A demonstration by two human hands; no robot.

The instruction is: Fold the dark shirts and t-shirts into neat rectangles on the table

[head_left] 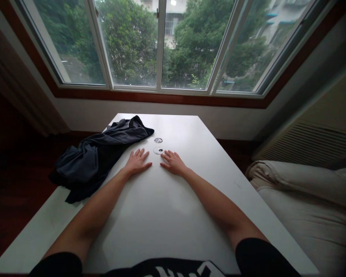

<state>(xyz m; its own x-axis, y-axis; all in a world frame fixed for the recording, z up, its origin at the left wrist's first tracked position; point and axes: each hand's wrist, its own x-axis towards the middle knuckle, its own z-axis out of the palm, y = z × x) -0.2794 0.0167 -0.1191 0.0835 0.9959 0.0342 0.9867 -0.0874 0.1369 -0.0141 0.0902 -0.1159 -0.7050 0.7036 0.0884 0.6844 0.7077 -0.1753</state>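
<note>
Your left hand (137,162) and right hand (174,163) lie palms down on the white table (161,219), fingers spread, gripping nothing. The dark garment (88,159) lies rumpled along the left edge, near your left hand; gripping it would likely call for a leftward reach first.

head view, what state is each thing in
left hand: open, palm down on table
right hand: open, palm down
near disc: lying flat
far disc: lying flat
dark clothing: crumpled, partly over the left edge
window: looks shut
</note>
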